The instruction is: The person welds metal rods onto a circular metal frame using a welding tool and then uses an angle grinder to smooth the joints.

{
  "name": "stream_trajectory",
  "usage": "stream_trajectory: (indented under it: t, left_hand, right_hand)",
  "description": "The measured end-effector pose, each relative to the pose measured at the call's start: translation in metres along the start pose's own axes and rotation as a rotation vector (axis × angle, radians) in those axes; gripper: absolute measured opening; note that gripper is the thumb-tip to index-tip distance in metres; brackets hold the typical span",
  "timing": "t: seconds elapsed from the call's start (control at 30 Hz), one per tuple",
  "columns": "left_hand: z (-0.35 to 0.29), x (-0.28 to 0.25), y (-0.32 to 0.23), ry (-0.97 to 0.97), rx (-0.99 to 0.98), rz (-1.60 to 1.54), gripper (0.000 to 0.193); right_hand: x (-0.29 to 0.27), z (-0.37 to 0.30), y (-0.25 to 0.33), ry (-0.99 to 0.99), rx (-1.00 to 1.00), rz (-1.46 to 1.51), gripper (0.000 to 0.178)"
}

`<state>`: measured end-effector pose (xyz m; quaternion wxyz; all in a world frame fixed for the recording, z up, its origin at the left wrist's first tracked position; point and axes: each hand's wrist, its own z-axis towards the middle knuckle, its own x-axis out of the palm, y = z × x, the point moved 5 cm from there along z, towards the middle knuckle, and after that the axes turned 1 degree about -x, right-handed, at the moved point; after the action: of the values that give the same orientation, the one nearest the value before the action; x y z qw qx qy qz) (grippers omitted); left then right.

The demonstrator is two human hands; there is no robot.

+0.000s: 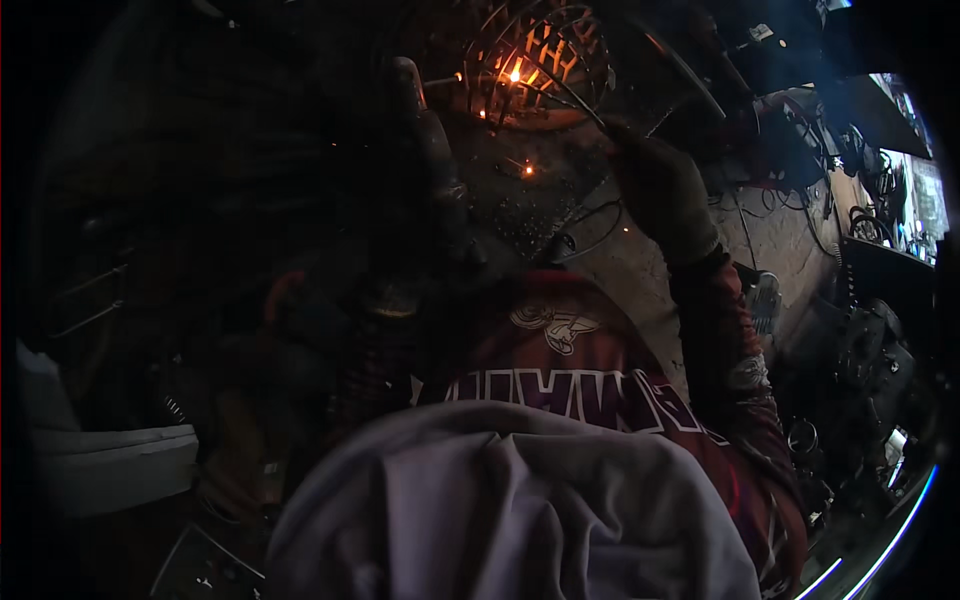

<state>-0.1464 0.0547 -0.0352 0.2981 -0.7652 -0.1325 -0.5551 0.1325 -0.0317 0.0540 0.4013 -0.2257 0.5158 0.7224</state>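
My right hand [655, 190], in a worn glove, is closed around a thin metal rod [560, 95] that reaches up and left to a curved metal grid [545, 45]. An orange glow [515, 72] burns on the grid near the rod's far end. A small spark [528, 170] lies on the dark ground below. My gloved left hand [432, 160] is raised left of the grid with its fingers pointing up, against the edge of a large dark panel [250, 150]. Darkness hides whether that hand grips the panel.
Cables [590, 225] trail over the gritty floor under the grid. Dark machinery and tangled wires [860, 170] crowd the right side. A pale block [110, 460] sits at lower left. Grey cloth [510, 510] covers the lower middle, over my red printed shirt [570, 370].
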Motion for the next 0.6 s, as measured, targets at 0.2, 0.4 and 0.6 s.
stream_trajectory:
  t: [0.2,0.4,0.6]
  left_hand:
    - [0.004,0.004,0.007,0.323,-0.358,-0.489,0.038]
    - [0.003,0.0,-0.003,0.242,-0.099,-0.213,0.039]
    - [-0.006,0.009,-0.008,-0.124,0.232,0.574,0.021]
  right_hand:
    - [-0.003,0.004,0.007,0.142,0.175,-0.146,0.035]
    - [-0.001,0.001,0.003,0.09,0.155,-0.164,0.035]
    - [-0.001,0.001,-0.001,0.094,0.148,-0.155,0.035]
